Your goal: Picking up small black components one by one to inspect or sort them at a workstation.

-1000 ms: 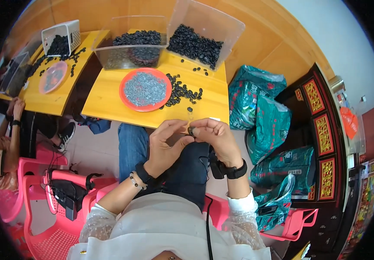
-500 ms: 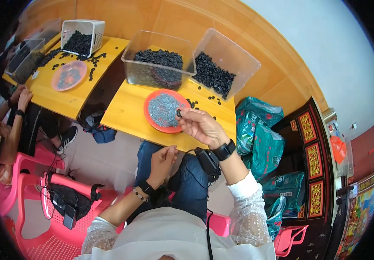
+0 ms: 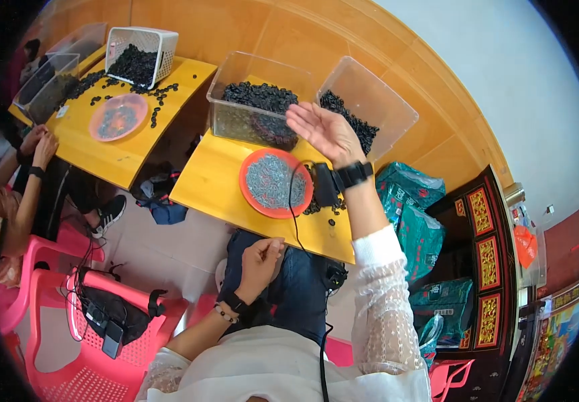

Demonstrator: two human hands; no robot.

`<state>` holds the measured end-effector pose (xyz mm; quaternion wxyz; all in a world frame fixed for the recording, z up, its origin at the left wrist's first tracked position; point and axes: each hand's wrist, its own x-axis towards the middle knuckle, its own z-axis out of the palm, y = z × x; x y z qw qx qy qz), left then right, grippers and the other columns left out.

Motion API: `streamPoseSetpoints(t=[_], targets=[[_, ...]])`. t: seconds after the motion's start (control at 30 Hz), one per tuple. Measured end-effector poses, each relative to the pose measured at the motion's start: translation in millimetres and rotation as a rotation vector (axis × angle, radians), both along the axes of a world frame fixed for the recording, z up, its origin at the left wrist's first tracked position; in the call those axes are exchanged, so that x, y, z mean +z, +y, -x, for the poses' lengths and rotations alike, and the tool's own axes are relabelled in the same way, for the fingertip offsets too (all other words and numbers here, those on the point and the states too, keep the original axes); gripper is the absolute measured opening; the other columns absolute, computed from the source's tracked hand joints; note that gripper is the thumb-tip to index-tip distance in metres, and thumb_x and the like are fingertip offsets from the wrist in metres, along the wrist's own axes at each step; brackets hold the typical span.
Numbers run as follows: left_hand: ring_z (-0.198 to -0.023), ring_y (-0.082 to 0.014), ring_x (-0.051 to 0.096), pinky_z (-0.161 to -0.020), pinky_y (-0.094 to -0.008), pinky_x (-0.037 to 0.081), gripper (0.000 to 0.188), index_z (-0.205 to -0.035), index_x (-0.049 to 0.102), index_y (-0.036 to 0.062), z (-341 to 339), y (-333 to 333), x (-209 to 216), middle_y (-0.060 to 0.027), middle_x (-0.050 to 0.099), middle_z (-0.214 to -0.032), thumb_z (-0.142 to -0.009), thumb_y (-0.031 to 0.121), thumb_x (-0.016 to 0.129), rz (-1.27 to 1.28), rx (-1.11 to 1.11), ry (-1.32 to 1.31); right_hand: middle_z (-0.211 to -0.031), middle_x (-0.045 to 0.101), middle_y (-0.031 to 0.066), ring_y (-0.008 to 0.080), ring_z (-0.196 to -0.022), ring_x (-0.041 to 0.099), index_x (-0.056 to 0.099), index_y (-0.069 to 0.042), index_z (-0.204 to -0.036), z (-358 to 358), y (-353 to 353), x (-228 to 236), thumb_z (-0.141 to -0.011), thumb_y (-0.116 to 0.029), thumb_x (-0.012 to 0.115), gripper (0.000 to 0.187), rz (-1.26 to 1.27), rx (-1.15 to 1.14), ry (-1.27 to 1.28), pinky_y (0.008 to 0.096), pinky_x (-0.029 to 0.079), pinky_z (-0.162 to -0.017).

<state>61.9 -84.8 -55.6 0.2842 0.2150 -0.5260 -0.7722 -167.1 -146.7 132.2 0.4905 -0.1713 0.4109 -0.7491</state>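
Observation:
My right hand (image 3: 324, 132) is raised with fingers stretched out and palm turned up, at the right rim of a clear plastic bin (image 3: 236, 122) of small black parts (image 3: 260, 98). No part shows in that palm. Below it, a red plate (image 3: 249, 195) full of small grey metal pieces (image 3: 269, 179) lies on the yellow table (image 3: 199, 175). Close to the table's front edge, over my lap, my left hand (image 3: 260, 269) is closed, thumb against curled fingers. Whatever those fingers may hold is hidden.
A tilted second clear bin (image 3: 391, 127) holds more black parts. Loose parts (image 3: 332, 222) lie beside the plate. A cable (image 3: 296, 231) hangs from a black device (image 3: 327, 185) at my right wrist. Green bags (image 3: 413, 234) stand right; another person's hands (image 3: 40, 144) rest at the left table.
My right hand has moved from the plate up to the bins and opened; the black part it pinched is no longer seen in it. My left hand has dropped slightly, still closed.

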Motion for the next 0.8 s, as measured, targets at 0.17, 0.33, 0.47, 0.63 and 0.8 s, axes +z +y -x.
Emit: streamPoseSetpoints(t=[0.17,0.33,0.47,0.63,0.8], targets=[[-0.073,-0.0039,0.055,-0.066,-0.0194,0.045,0.026,-0.104,0.065,0.0003,-7.5,-0.1,6.3,-0.0012,0.066,-0.089,-0.093,0.02,0.053,-0.047,-0.015,0.005,-0.134,0.04,0.0233,0.0284,-0.117,0.05,0.034,0.005,-0.13,-76.5,91.1,23.2,-0.094,-0.017,0.048,0.045,-0.02,0.166,0.07,0.035,0.043,-0.099],[-0.072,-0.0035,0.054,-0.066,-0.0188,0.045,0.025,-0.103,0.066,0.0007,-6.9,0.9,14.3,-0.0009,0.066,-0.088,-0.094,0.02,0.052,-0.07,-0.086,-0.014,-0.11,0.062,0.0161,0.0152,-0.089,0.064,0.05,0.003,-0.119,-112.2,170.6,14.2,-0.094,-0.02,0.049,0.034,-0.345,-0.077,0.306,0.0226,0.055,-0.068],[-0.07,-0.0045,0.054,-0.064,-0.0186,0.044,0.024,-0.101,0.066,0.0002,-5.7,-0.6,11.4,-0.0008,0.064,-0.082,-0.093,0.018,0.052,-0.06,-0.122,-0.027,-0.101,0.065,0.0133,0.0095,-0.071,0.064,0.055,0.002,-0.114,-99.1,208.7,-39.0,-0.093,-0.022,0.053,0.032,-0.516,-0.095,0.338,0.0195,0.053,-0.061],[-0.07,-0.0059,0.055,-0.065,-0.0193,0.044,0.024,-0.096,0.066,-0.0004,-6.0,-2.1,4.9,-0.0015,0.063,-0.079,-0.093,0.018,0.052,-0.058,-0.162,-0.039,-0.091,0.066,0.0068,0.0069,-0.065,0.06,0.058,0.0,-0.107,-69.4,234.0,-118.1,-0.093,-0.02,0.054,0.026,-0.769,-0.167,0.62,0.0185,0.049,-0.059],[-0.071,-0.0064,0.055,-0.066,-0.0194,0.044,0.024,-0.097,0.066,0.0,-3.3,5.9,1.7,-0.0016,0.063,-0.08,-0.093,0.02,0.052,-0.029,-0.173,-0.1,-0.079,0.066,0.0061,0.0099,-0.063,0.059,0.06,0.002,-0.096,-44.2,239.6,-141.0,-0.091,-0.014,0.055,0.018,-0.845,-0.125,0.807,0.0218,0.047,-0.057]])
